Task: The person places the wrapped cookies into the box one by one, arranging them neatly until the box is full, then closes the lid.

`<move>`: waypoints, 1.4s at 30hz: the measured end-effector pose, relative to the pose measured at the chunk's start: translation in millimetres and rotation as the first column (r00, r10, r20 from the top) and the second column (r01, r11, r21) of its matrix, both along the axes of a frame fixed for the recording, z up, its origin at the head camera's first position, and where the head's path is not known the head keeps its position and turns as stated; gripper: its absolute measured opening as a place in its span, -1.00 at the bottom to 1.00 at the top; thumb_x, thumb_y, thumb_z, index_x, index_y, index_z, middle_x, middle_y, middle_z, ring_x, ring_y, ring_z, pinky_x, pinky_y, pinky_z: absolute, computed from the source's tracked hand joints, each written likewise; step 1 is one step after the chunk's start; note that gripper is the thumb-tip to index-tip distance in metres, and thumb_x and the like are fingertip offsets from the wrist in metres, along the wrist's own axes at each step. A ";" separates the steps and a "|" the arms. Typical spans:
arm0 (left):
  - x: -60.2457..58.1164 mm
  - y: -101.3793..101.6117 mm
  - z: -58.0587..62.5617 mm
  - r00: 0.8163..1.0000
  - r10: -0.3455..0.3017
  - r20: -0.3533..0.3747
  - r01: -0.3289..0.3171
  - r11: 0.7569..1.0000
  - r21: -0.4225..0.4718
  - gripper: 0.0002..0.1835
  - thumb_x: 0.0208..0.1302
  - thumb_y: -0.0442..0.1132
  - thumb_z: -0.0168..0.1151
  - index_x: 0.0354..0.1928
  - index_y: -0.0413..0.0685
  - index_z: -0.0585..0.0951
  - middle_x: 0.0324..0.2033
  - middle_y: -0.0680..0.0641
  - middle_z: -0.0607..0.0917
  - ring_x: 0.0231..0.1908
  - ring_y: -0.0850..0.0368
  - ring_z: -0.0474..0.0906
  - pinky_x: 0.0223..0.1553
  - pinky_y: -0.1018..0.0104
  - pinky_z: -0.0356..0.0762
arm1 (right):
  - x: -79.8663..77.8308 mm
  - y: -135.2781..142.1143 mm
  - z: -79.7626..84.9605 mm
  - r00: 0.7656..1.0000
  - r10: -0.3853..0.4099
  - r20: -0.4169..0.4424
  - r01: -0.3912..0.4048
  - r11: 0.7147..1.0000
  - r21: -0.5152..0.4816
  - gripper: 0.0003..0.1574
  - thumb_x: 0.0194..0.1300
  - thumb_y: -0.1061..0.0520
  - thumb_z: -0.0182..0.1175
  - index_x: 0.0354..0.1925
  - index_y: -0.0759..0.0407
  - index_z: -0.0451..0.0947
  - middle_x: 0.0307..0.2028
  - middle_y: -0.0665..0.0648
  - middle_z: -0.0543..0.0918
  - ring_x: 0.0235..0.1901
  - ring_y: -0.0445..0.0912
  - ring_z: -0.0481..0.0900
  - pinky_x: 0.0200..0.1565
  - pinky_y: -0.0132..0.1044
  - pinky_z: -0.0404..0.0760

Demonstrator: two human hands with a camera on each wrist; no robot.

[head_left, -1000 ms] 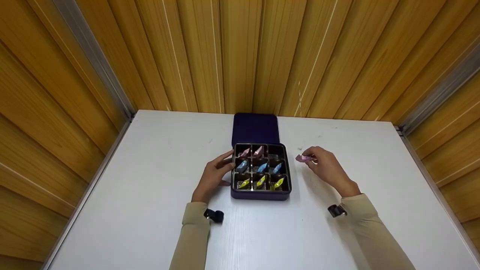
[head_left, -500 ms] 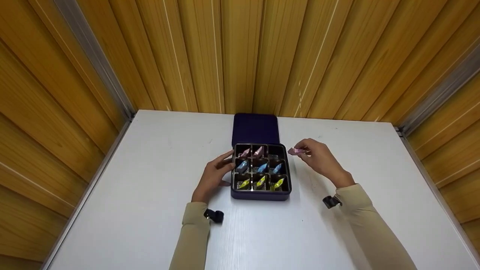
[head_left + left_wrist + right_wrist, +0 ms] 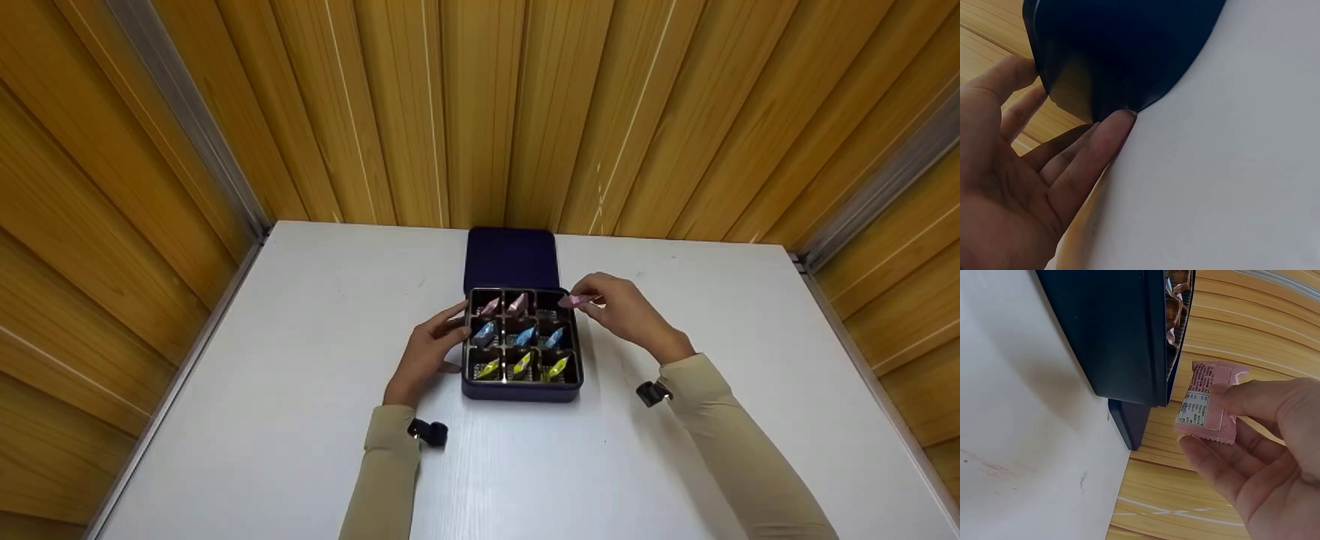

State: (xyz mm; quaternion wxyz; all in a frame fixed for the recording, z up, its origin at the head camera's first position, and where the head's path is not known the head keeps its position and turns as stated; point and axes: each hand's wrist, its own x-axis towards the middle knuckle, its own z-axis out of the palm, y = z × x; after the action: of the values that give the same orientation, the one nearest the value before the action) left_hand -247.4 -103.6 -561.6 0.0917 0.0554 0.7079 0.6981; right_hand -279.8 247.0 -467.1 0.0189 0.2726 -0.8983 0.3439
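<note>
A dark blue box (image 3: 523, 392) stands on the white table, split into small compartments. Two pink wrapped candies (image 3: 517, 304) lie in its back row, blue ones (image 3: 525, 335) in the middle row and yellow ones (image 3: 523, 364) in the front row. No candy shows in the back right compartment. My right hand (image 3: 626, 306) pinches a pink wrapped candy (image 3: 1195, 409) between thumb and fingers, over the box's back right rim. With fairly straight fingers, my left hand (image 3: 1027, 185) touches the left side of the box; its thumb lies at the rim.
The dark blue lid (image 3: 511, 259) lies behind the box. Beyond the table (image 3: 337, 322) stands a wood-patterned wall (image 3: 480, 112), with similar panels left and right. Each wrist carries a small black camera (image 3: 429, 432).
My right hand has moved left and slightly back with the pink candy, from beside the box to above its back right corner. The left hand and the box have stayed put.
</note>
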 end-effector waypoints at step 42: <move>-0.2 -0.7 1.4 1.000 -0.016 -0.013 0.016 1.000 -0.004 -0.41 0.52 -0.15 0.33 0.54 0.20 0.50 0.35 -0.28 0.59 0.26 -0.24 0.59 -0.36 -0.03 0.81 | -29.5 -19.4 0.8 0.969 0.232 0.091 -0.242 0.963 0.119 -0.79 0.33 0.49 0.32 -0.10 0.31 0.67 -0.14 0.21 0.70 -0.08 0.12 0.71 0.01 0.16 0.71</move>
State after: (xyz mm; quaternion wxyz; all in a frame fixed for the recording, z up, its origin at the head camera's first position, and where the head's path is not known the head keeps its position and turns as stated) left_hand -247.5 -104.3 -560.2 0.0928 0.0655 0.7094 0.6956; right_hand -309.3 227.7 -466.4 -0.0741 0.3654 -0.8797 0.2952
